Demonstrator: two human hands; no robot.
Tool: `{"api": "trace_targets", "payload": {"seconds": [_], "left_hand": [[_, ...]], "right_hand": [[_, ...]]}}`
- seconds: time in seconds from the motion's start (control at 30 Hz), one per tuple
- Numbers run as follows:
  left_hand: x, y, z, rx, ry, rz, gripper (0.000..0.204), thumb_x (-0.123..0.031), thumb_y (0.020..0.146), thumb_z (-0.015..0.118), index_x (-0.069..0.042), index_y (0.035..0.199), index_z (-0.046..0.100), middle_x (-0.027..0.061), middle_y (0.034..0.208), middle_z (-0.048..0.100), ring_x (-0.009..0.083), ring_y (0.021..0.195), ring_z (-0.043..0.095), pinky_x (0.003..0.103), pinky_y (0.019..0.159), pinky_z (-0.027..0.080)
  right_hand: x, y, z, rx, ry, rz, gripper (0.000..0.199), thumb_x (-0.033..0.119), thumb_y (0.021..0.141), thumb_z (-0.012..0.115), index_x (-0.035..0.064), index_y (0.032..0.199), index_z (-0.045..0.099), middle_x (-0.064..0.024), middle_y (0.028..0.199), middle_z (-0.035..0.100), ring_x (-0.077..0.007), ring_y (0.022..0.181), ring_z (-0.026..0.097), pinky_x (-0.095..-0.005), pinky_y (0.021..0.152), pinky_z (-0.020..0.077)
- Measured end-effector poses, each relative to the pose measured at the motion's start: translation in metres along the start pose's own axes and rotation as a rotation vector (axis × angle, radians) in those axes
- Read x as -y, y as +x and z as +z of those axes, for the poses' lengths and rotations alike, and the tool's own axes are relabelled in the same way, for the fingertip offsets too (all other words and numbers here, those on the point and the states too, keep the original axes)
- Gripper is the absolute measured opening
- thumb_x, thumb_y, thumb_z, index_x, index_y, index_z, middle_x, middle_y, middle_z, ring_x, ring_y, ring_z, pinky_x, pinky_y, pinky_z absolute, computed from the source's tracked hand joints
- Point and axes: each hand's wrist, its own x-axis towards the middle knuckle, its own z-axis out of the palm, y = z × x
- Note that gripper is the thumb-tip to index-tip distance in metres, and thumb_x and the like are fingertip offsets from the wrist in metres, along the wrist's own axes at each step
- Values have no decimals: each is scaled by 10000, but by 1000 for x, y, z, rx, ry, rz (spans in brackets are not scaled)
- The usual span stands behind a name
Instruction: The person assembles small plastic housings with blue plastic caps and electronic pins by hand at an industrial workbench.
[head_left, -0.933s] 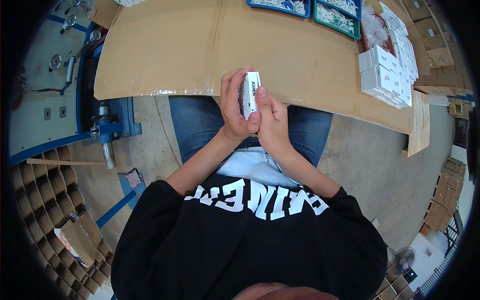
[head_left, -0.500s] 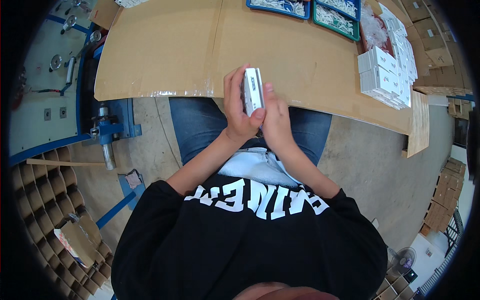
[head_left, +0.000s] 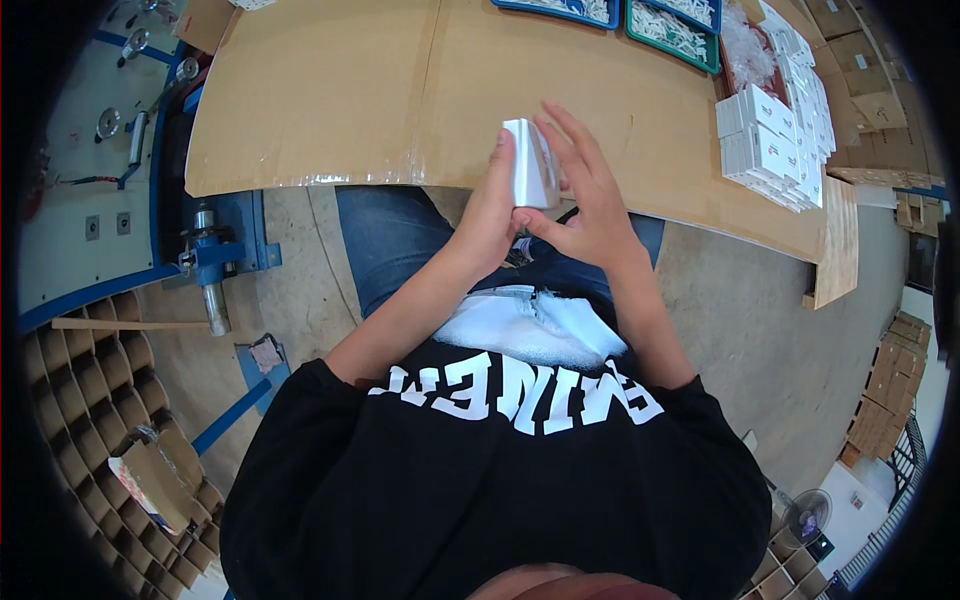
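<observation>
A small white box (head_left: 532, 165) is held upright over the table's front edge, above my lap. My left hand (head_left: 485, 220) is closed along its left side, with the thumb pressed near the top. On the other side, my right hand (head_left: 597, 215) cups it. The right thumb touches the box's near end, and the upper fingers reach out past its far right side. The box's right face looks greyish and slightly blurred. What the left fingers do behind the box is hidden.
A cardboard-covered table (head_left: 330, 100) lies ahead. At its far side are blue (head_left: 600, 18) and green (head_left: 690, 58) trays of small white pieces. Stacked white boxes (head_left: 765, 150) stand at the right, beside a red bin (head_left: 755, 60) of clear plastic. A blue-framed machine (head_left: 110, 200) stands left.
The box has turned in my hands, so the face with dark printing no longer shows. My right hand has moved right and its fingers have spread from the box.
</observation>
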Motion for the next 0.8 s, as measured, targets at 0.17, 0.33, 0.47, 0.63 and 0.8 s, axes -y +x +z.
{"api": "trace_targets", "payload": {"seconds": [0.17, 0.33, 0.47, 0.63, 0.8], "left_hand": [[11, -1, 1, 26, -14, -46, 621, -590, 1066, 380, -134, 1487, 403, 72, 1313, 576, 191, 1207, 596, 352, 980, 512], [18, -6, -2, -23, 21, -37, 607, -590, 1064, 392, -138, 1468, 422, 51, 1295, 580, 172, 1187, 601, 343, 970, 513], [22, -4, -6, -37, 32, -23, 599, -584, 1067, 393, -135, 1463, 432, 37, 1281, 578, 160, 1160, 600, 335, 957, 512], [25, -3, -5, -73, 73, -22, 601, -583, 1067, 401, -125, 1452, 446, 29, 1269, 577, 138, 1133, 597, 317, 937, 507], [25, -3, -4, -116, 77, -15, 584, -582, 1065, 407, -119, 1415, 476, 27, 1234, 590, 130, 1102, 588, 317, 932, 488]], "right_hand": [[-22, -17, 31, -49, 253, -76, 841, 573, 859, 716, -10, 1438, 534, -237, 1435, 543, -397, 1248, 595, -438, 1014, 502], [-21, -22, 45, -167, 226, -158, 820, 587, 955, 589, -102, 1396, 533, -288, 1389, 569, -432, 1194, 627, -434, 990, 521], [-18, -24, 46, -170, 207, -169, 822, 593, 974, 556, -116, 1388, 530, -306, 1379, 569, -443, 1186, 633, -436, 992, 524], [-16, -28, 48, -153, 209, -135, 816, 576, 1052, 382, -155, 1395, 497, -343, 1385, 554, -458, 1263, 594, -445, 1050, 488], [-18, -32, 53, -137, 224, -119, 785, 543, 1073, 337, -151, 1409, 484, -339, 1395, 550, -457, 1265, 593, -445, 1055, 485]]}}
